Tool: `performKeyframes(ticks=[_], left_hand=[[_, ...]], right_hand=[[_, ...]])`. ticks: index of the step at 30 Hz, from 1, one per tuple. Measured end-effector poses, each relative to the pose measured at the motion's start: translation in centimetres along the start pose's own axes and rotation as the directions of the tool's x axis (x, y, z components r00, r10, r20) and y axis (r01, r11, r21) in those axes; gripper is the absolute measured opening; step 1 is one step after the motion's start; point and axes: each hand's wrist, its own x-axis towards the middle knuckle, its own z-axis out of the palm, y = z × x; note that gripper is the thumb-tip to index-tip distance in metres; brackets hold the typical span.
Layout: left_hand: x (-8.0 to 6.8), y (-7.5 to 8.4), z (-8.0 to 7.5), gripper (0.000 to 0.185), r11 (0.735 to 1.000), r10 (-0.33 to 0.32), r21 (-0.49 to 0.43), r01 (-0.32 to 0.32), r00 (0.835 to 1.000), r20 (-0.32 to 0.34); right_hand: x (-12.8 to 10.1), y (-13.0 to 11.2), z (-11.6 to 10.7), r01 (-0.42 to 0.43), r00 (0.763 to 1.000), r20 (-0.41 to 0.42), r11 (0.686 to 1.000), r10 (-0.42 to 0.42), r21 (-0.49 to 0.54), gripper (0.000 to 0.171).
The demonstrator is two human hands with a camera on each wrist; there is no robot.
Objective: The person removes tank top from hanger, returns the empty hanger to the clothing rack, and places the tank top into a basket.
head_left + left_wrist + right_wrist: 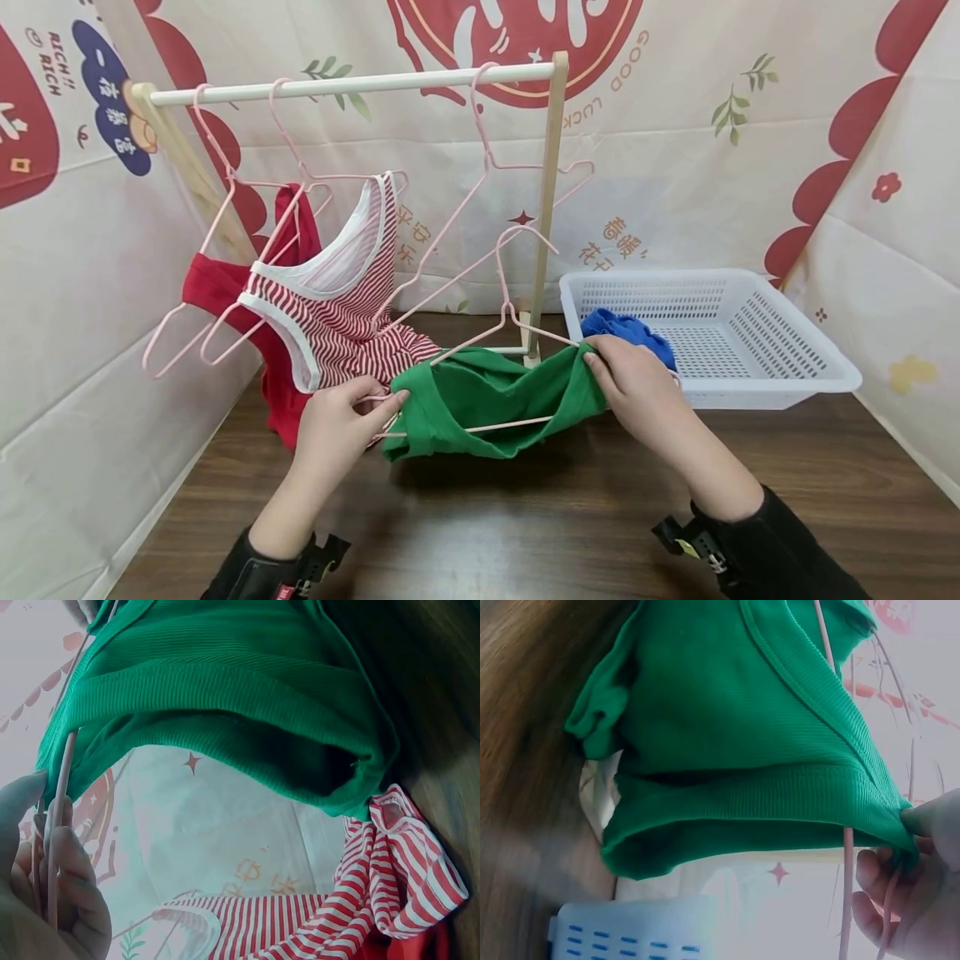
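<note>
Left hand (333,425) pinches a thin pink wire hanger (495,350) at the green ribbed cloth top's (487,400) nine o'clock; right hand (637,387) grips top and hanger at three o'clock, above the dark wooden worktop (525,533).

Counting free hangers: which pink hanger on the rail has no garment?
The right-hand pink hanger on the rail, near the upright; the left two carry the red garment and striped top.
</note>
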Motion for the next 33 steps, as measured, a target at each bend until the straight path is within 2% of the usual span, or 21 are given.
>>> performKeyframes(ticks=[4, 8, 12, 17, 21, 24, 30, 32, 33], left_hand=[[-0.3, 0.4, 0.6, 0.024, 0.997, 0.014, -0.071, -0.014, 1.000, 0.008], [-0.5, 1.2, 1.4, 0.007, 0.992, 0.026, -0.125, -0.021, 0.999, 0.039], [-0.4, 1.9, 1.9, 0.015, 0.989, 0.061, -0.137, -0.053, 0.997, 0.055], [-0.5, 2.5, 2.8, 0.012, 0.979, 0.146, -0.150, -0.139, 0.988, 0.040], [-0.6, 2.9, 3.2, 0.008, 0.970, 0.167, -0.183, -0.159, 0.986, 0.029], [-0.6, 3.1, 3.1, 0.004, 0.955, 0.147, -0.266, -0.131, 0.988, 0.039], [0.0, 3.0, 2.6, 0.005, 0.911, 0.058, -0.412, -0.024, 0.996, 0.069], [0.3, 3.0, 2.4, 0.007, 0.877, 0.006, -0.479, 0.040, 0.996, 0.093], [0.5, 2.9, 2.4, 0.008, 0.851, -0.025, -0.520, 0.079, 0.994, 0.111]], right_hand=[[0.1, -0.6, -0.2, 0.003, 1.000, -0.007, 1.000, -0.003, 0.012, 0.020], [0.2, -0.9, -0.2, 0.008, 1.000, -0.017, 1.000, -0.008, 0.019, 0.020], [0.3, -1.2, -0.1, 0.019, 0.999, -0.027, 0.999, -0.018, 0.030, 0.020], [0.5, -1.7, -0.1, 0.044, 0.997, -0.060, 0.998, -0.041, 0.041, 0.018], [0.5, -1.9, -0.1, 0.051, 0.994, -0.096, 0.996, -0.044, 0.074, 0.018], [0.4, -1.8, -0.3, 0.040, 0.993, -0.116, 0.993, -0.027, 0.111, 0.018], [0.1, -1.4, -1.2, 0.044, 0.988, -0.151, 0.986, -0.020, 0.162, 0.018], [0.0, -1.3, -1.5, 0.039, 0.987, -0.158, 0.984, -0.011, 0.171, 0.019], [0.0, -1.2, -1.6, 0.031, 0.987, -0.159, 0.983, -0.002, 0.180, 0.020]])
